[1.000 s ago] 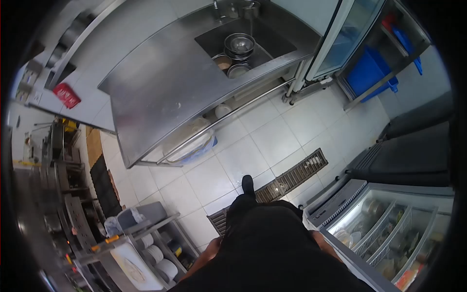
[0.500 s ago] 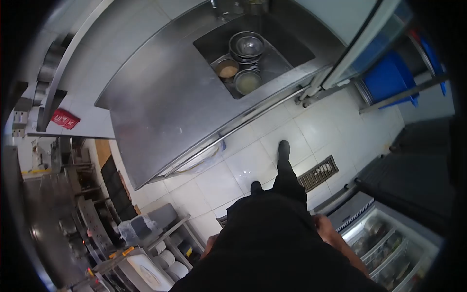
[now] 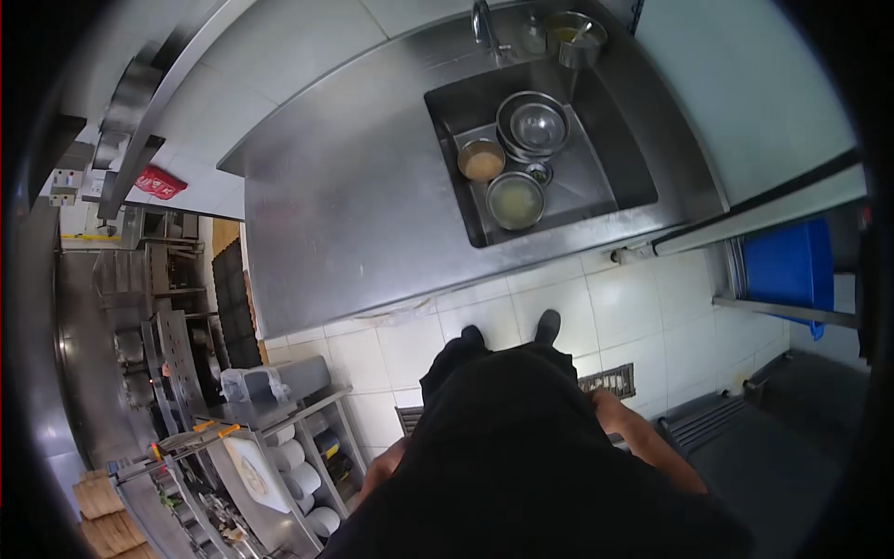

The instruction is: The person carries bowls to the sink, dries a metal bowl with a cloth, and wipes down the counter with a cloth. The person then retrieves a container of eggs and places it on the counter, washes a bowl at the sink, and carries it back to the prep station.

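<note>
My left hand (image 3: 379,468) hangs beside my left hip, partly behind the black clothing. My right hand (image 3: 607,410) is at my right side, against the same dark cloth (image 3: 531,456); the fingers of both are hidden. Ahead of me is a steel sink (image 3: 605,172) set in a steel counter (image 3: 354,205). In it sit stacked metal bowls (image 3: 537,127), a pot with tan liquid (image 3: 482,164), a bowl of cloudy liquid (image 3: 515,201) and a small metal cup (image 3: 538,173). Neither hand touches these.
A faucet (image 3: 481,26) and a metal pot with a utensil (image 3: 579,47) stand behind the sink. To the right is a blue bin (image 3: 790,265). White bowls (image 3: 300,480) fill a shelf unit at left. Floor drains (image 3: 610,380) lie near my feet.
I have stepped closer to the sink, and my feet are now nearly side by side. The lit glass-topped fridge at lower right has left view. Both hands stay low at my sides.
</note>
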Demonstrator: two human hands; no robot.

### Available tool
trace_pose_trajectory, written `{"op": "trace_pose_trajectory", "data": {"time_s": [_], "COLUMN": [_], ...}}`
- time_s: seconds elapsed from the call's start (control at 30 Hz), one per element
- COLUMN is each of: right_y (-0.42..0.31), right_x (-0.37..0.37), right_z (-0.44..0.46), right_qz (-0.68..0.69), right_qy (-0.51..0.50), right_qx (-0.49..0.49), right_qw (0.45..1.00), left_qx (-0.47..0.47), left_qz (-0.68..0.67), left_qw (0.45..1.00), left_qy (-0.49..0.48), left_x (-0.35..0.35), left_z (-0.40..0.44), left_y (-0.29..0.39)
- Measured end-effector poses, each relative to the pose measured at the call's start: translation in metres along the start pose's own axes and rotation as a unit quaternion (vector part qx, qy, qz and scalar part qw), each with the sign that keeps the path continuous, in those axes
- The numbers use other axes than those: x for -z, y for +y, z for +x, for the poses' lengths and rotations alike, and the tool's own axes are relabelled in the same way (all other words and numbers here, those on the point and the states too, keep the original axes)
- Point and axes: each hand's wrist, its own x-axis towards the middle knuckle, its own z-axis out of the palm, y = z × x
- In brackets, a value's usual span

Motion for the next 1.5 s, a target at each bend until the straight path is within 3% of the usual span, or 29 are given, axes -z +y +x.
{"op": "trace_pose_trajectory", "data": {"time_s": [0.27, 0.37, 0.43, 0.53, 0.57, 0.6, 0.67, 0.77, 0.8, 0.83, 0.9, 0.93, 1.13, 1.23, 1.27, 1.37, 1.4, 1.43, 1.47, 1.5], "right_y": [-0.066, -0.087, -0.092, -0.165, -0.147, -0.173, -0.174, -0.193, -0.183, -0.183, -0.173, -0.153, -0.084, -0.049, -0.031, -0.097, -0.101, -0.104, -0.106, -0.108], "right_x": [0.038, 0.029, 0.027, 0.063, 0.066, 0.087, 0.121, 0.185, 0.208, 0.229, 0.273, 0.295, 0.366, 0.375, 0.371, 0.382, 0.392, 0.397, 0.403, 0.412], "right_z": [0.044, 0.052, 0.060, 0.061, 0.076, 0.082, 0.096, 0.146, 0.170, 0.193, 0.244, 0.284, 0.480, 0.557, 0.576, 0.528, 0.517, 0.505, 0.494, 0.484], "right_qz": [-0.047, -0.116, -0.150, -0.163, -0.182, -0.215, -0.179, -0.176, -0.105, -0.008, 0.259, 0.307, 0.577, 0.586, 0.585, 0.507, 0.330, 0.142, -0.051, -0.071], "right_qy": [-0.074, -0.023, -0.101, -0.190, -0.203, -0.189, -0.001, 0.236, 0.274, 0.289, 0.210, 0.195, 0.280, 0.247, 0.256, 0.375, 0.454, 0.516, 0.560, 0.576], "right_qx": [-0.073, -0.062, -0.093, -0.122, -0.156, -0.130, -0.110, -0.043, 0.020, 0.011, 0.003, -0.057, -0.080, -0.071, -0.023, -0.002, -0.001, 0.002, 0.004, 0.065], "right_qw": [0.993, 0.991, 0.979, 0.960, 0.949, 0.949, 0.978, 0.955, 0.956, 0.957, 0.943, 0.930, 0.763, 0.768, 0.769, 0.776, 0.828, 0.845, 0.827, 0.812], "left_qx": [-0.039, -0.069, -0.079, -0.086, -0.087, -0.085, -0.083, -0.071, -0.064, -0.057, -0.036, -0.024, 0.067, 0.097, 0.101, 0.105, 0.115, 0.159, 0.091, 0.069], "left_qz": [-0.018, -0.025, -0.024, -0.021, -0.019, -0.019, -0.019, -0.025, -0.028, -0.031, -0.039, -0.041, -0.062, -0.037, -0.017, 0.181, 0.246, 0.265, 0.233, 0.308], "left_qw": [0.999, 0.997, 0.996, 0.995, 0.994, 0.994, 0.994, 0.996, 0.996, 0.997, 0.998, 0.999, 0.995, 0.994, 0.994, 0.978, 0.961, 0.947, 0.956, 0.928], "left_qy": [-0.009, -0.017, -0.030, -0.049, -0.055, -0.060, -0.062, -0.052, -0.047, -0.040, -0.020, -0.011, 0.046, 0.040, 0.033, 0.015, 0.042, 0.085, 0.150, 0.197], "left_x": [0.063, 0.095, 0.117, 0.143, 0.148, 0.151, 0.155, 0.153, 0.150, 0.144, 0.131, 0.123, 0.045, 0.012, 0.006, 0.026, 0.042, 0.061, 0.077, 0.090], "left_z": [0.070, 0.102, 0.118, 0.136, 0.140, 0.145, 0.150, 0.152, 0.150, 0.146, 0.135, 0.129, 0.083, 0.088, 0.096, 0.143, 0.159, 0.167, 0.179, 0.198], "left_y": [0.010, 0.016, 0.018, 0.023, 0.024, 0.025, 0.028, 0.030, 0.031, 0.032, 0.034, 0.036, 0.076, 0.113, 0.124, 0.173, 0.206, 0.266, 0.297, 0.322]}}
